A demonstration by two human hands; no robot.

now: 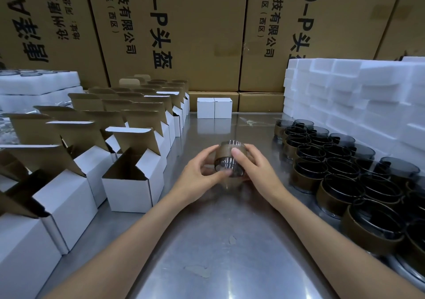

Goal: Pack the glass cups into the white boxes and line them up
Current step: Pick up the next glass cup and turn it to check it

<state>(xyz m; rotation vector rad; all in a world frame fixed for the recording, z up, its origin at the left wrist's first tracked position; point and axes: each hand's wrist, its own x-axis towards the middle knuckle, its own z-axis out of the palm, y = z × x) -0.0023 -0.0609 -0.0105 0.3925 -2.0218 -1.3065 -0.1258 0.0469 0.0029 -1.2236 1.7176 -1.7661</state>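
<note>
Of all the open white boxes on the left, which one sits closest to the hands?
The open box at the near end of the rightmost row, just left of the left hand. Both hands hold a cup beside it; the other open boxes stand farther left or farther back.

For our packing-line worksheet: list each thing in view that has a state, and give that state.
Held glass cup: tilted, gripped by both hands above the table.
Left hand: gripping cup.
Right hand: gripping cup.
Nearest open box: open, flap up.
Two far boxes: closed.
Cups at right: upright, unpacked.

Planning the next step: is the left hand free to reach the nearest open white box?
Probably not yet: the left hand and right hand both hold the glass cup. The open white box sits unobstructed beside it.
</note>
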